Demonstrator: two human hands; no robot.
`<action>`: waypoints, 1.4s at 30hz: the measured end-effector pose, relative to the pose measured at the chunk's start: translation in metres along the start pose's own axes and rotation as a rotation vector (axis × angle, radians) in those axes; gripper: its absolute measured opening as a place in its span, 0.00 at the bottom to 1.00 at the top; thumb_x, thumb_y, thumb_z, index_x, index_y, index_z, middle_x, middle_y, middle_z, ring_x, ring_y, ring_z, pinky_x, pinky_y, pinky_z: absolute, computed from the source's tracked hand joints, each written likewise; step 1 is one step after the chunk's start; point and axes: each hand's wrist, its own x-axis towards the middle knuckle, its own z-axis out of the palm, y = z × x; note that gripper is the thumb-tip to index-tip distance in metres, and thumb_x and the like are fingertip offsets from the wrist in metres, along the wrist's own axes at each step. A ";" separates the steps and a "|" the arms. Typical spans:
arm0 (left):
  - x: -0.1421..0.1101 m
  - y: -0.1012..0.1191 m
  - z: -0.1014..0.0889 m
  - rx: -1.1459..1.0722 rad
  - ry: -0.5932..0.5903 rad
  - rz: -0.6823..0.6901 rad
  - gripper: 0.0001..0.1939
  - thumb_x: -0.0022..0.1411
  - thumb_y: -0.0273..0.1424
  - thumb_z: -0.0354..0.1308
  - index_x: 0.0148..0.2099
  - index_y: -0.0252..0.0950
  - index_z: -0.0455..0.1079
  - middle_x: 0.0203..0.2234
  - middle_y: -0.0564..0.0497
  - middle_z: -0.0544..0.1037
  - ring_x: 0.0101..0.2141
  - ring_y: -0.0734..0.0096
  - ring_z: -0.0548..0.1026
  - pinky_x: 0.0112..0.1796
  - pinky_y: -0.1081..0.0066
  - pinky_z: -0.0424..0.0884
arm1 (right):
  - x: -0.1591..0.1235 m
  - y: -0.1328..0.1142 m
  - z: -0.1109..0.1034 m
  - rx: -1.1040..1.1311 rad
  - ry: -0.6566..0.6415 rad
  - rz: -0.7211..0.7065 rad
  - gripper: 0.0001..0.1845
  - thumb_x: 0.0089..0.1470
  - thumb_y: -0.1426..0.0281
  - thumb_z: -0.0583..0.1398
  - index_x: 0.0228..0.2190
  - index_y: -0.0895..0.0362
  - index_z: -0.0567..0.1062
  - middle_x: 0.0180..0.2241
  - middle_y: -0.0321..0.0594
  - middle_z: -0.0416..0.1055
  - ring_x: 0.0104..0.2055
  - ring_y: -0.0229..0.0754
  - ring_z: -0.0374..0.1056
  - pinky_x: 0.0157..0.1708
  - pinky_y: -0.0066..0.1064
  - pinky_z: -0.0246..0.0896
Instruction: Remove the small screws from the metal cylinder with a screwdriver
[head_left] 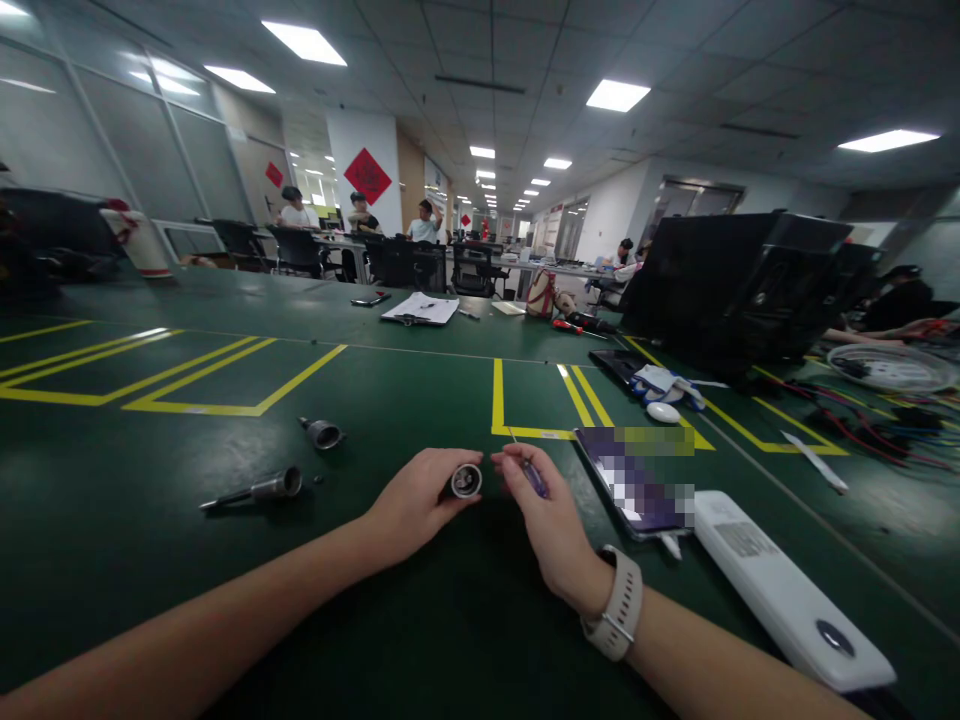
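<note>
My left hand [420, 495] is closed around a round metal cylinder [466, 482], whose hollow end faces me and shows small parts inside. A short gap to the right, my right hand [546, 515] grips a small screwdriver [534, 478] with a purple handle; its thin shaft points up and to the left. Left of my hands, a metal part with a long thin shaft [259, 488] lies on the green table [337, 640]. Behind that part is a shorter metal piece [322, 433] with an open round end. A tiny dark piece [318, 479] sits between them.
A phone [634, 485] with a cable and a long white power strip [787, 590] lie to the right. Farther right are a white mouse [663, 412], gloves [667, 385], loose wires [847, 415] and black equipment [735, 290]. A clipboard with papers [420, 308] lies ahead; people sit beyond.
</note>
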 end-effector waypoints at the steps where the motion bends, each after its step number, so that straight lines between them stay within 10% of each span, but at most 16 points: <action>1: 0.000 -0.003 0.000 -0.020 0.016 -0.035 0.14 0.57 0.32 0.56 0.47 0.37 0.63 0.42 0.48 0.73 0.43 0.63 0.70 0.44 0.61 0.67 | 0.000 -0.001 -0.003 0.003 0.028 -0.027 0.12 0.54 0.62 0.56 0.39 0.52 0.71 0.37 0.38 0.71 0.40 0.43 0.66 0.41 0.35 0.61; 13: 0.003 -0.016 0.006 -0.227 0.082 0.029 0.07 0.57 0.29 0.55 0.27 0.35 0.63 0.32 0.51 0.70 0.33 0.72 0.69 0.33 0.72 0.66 | -0.030 -0.023 0.001 -0.200 -0.223 -0.262 0.06 0.51 0.76 0.55 0.29 0.58 0.73 0.26 0.38 0.70 0.30 0.38 0.66 0.31 0.30 0.60; 21: 0.001 -0.010 0.007 0.037 0.049 0.077 0.11 0.58 0.29 0.52 0.24 0.36 0.60 0.20 0.55 0.66 0.24 0.74 0.65 0.26 0.73 0.60 | -0.034 -0.019 0.005 -0.386 -0.257 -0.451 0.08 0.48 0.81 0.54 0.30 0.60 0.71 0.28 0.40 0.68 0.33 0.39 0.65 0.35 0.32 0.60; 26: 0.000 -0.008 0.005 0.078 0.022 0.123 0.10 0.59 0.27 0.50 0.25 0.35 0.60 0.21 0.54 0.67 0.25 0.73 0.65 0.27 0.72 0.59 | -0.031 -0.020 0.003 -0.302 -0.236 -0.225 0.06 0.48 0.77 0.55 0.27 0.59 0.73 0.27 0.39 0.69 0.32 0.40 0.65 0.35 0.33 0.59; 32: 0.000 -0.013 0.006 0.014 0.030 0.095 0.10 0.59 0.27 0.50 0.25 0.35 0.59 0.22 0.54 0.66 0.25 0.74 0.65 0.27 0.73 0.60 | -0.014 -0.010 0.002 0.367 -0.189 0.233 0.06 0.44 0.74 0.57 0.24 0.60 0.75 0.23 0.39 0.71 0.27 0.38 0.65 0.30 0.31 0.58; 42: 0.002 -0.010 0.007 0.129 -0.029 0.025 0.07 0.57 0.25 0.51 0.26 0.35 0.62 0.23 0.54 0.67 0.26 0.72 0.66 0.28 0.71 0.59 | -0.016 -0.005 0.002 0.205 -0.160 0.187 0.05 0.45 0.73 0.58 0.25 0.59 0.76 0.24 0.37 0.71 0.29 0.38 0.64 0.31 0.32 0.57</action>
